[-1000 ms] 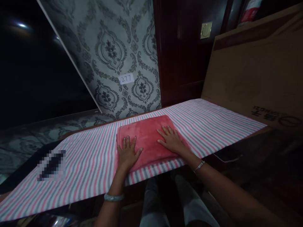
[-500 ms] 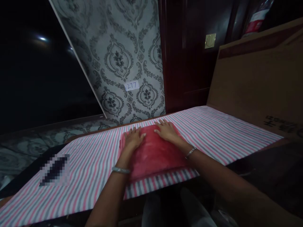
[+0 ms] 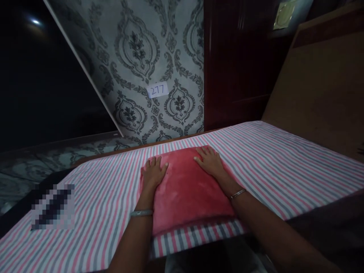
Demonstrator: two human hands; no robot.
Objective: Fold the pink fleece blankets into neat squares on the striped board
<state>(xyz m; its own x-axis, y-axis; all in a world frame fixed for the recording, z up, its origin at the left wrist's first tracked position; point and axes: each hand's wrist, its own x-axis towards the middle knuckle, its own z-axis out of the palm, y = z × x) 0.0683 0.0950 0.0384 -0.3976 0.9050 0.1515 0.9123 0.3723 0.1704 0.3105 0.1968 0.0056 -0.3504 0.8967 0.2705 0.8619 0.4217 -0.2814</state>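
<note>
A red, plush-looking folded cloth (image 3: pixel 187 189) lies flat on a striped tablecloth (image 3: pixel 108 197), its near edge close to the table's front. My left hand (image 3: pixel 154 172) rests palm down on its far left part, fingers spread. On the far right corner lies my right hand (image 3: pixel 210 161), also flat with the fingers apart. Neither hand grips anything. A bangle (image 3: pixel 141 213) circles my left wrist and a thin bracelet (image 3: pixel 238 193) my right. The underside of the cloth is hidden.
Behind the table is a patterned wall with a paper label (image 3: pixel 158 90) reading 277. A dark screen (image 3: pixel 57 83) leans at the left. At the right stands a large cardboard box (image 3: pixel 321 83). A pixelated dark patch (image 3: pixel 54 206) sits on the left of the tablecloth.
My hands have moved slightly farther apart toward the cloth's sides, staying flat on it. The camera has come closer, so the cloth looks larger and the bottle at upper right is out of view.
</note>
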